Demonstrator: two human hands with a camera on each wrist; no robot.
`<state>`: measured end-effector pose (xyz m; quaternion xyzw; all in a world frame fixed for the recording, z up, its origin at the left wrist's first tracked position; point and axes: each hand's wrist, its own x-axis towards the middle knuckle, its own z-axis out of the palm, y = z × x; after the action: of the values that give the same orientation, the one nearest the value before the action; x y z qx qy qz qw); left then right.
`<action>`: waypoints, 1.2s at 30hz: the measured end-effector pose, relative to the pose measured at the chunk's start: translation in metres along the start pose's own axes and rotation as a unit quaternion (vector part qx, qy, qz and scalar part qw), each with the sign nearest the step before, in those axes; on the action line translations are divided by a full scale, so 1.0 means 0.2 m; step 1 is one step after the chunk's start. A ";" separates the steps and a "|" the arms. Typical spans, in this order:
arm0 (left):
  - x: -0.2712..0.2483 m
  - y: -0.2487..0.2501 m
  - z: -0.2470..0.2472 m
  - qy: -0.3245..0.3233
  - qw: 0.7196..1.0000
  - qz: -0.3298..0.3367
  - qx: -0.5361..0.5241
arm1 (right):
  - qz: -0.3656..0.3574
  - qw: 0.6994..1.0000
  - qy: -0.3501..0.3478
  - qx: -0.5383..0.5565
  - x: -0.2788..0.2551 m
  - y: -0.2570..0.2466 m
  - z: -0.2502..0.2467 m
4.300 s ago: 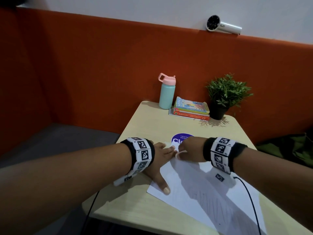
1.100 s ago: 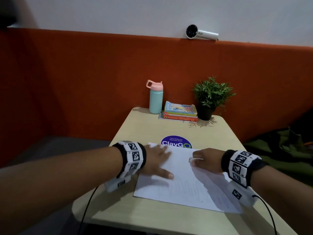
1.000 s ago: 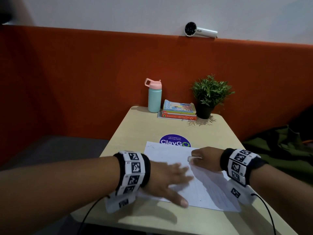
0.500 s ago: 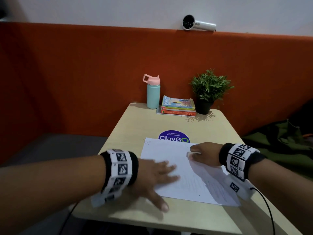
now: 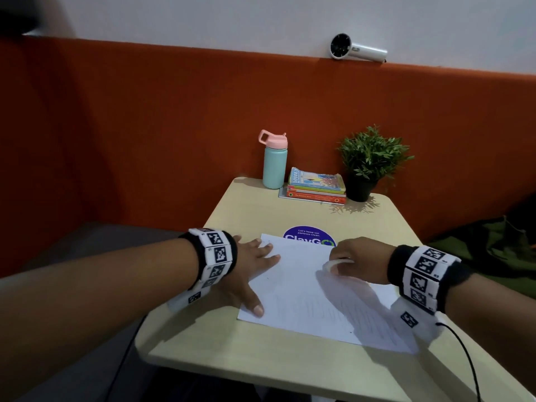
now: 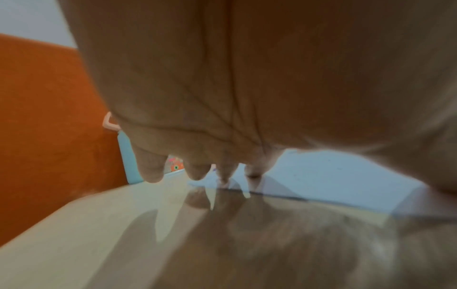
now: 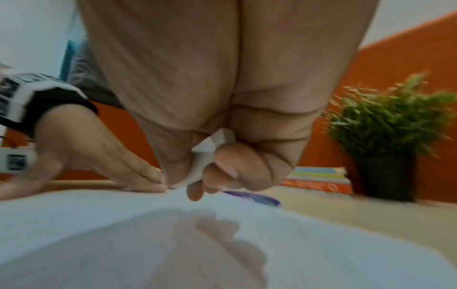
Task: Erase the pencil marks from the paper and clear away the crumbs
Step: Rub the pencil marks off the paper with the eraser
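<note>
A white sheet of paper with faint pencil lines lies on the beige table. My left hand lies flat with spread fingers on the paper's left edge, thumb at the near corner. In the left wrist view its fingertips touch the sheet. My right hand grips a white eraser over the paper's far right part. The right wrist view shows the eraser pinched between thumb and curled fingers just above the sheet. No crumbs can be made out.
A round purple sticker lies just beyond the paper. At the far table edge stand a teal bottle with pink lid, a stack of books and a potted plant. An orange padded wall backs the table.
My left hand has slid forward from the paper's near left part to its left edge. The right hand with the eraser stays on the paper's far right part.
</note>
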<state>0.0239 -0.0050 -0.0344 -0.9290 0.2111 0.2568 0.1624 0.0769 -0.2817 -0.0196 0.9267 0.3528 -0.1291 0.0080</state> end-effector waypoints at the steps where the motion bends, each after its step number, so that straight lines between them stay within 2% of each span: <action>1: 0.00 0.01 -0.02 0.010 1.000 0.004 0.012 | -0.030 0.999 0.018 0.003 0.00 -0.04 -0.03; 4: 0.01 0.05 -0.06 0.022 0.999 0.016 0.020 | -0.092 0.995 0.041 0.022 0.01 -0.22 -0.08; 7: 0.04 0.07 -0.01 0.017 1.000 0.021 -0.001 | -0.125 0.992 0.009 -0.012 0.05 -0.38 -0.08; 10: 0.04 0.06 0.01 0.037 0.999 0.019 -0.034 | -0.121 0.992 -0.023 -0.036 0.11 -0.45 -0.08; 14: 0.01 0.07 -0.01 0.040 0.998 0.027 -0.048 | -0.092 0.995 -0.034 -0.035 0.14 -0.49 -0.06; 18: 0.02 0.07 0.00 0.031 0.998 0.028 -0.042 | -0.149 0.983 -0.087 -0.055 0.06 -0.54 0.03; 23: 0.02 0.06 0.01 0.030 0.998 0.030 -0.041 | -0.092 0.995 -0.022 -0.045 0.15 -0.47 -0.05; 28: 0.02 0.08 0.01 0.030 0.999 0.026 -0.030 | -0.173 0.979 -0.087 -0.064 0.04 -0.59 0.03; 31: 0.03 0.06 0.01 0.027 0.999 0.028 -0.032 | -0.116 0.990 -0.044 -0.069 0.13 -0.46 -0.03; 33: 0.04 0.05 0.01 0.025 0.999 0.028 -0.025 | -0.107 0.992 -0.021 -0.069 0.14 -0.42 -0.04; 36: 0.04 0.06 0.01 0.027 0.999 0.026 -0.023 | -0.148 0.984 -0.072 -0.061 0.04 -0.55 0.02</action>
<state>0.0226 -0.0171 -0.0434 -0.9333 0.2338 0.2404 0.1285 0.0098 -0.1938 -0.0177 0.8501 0.4920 -0.1738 0.0707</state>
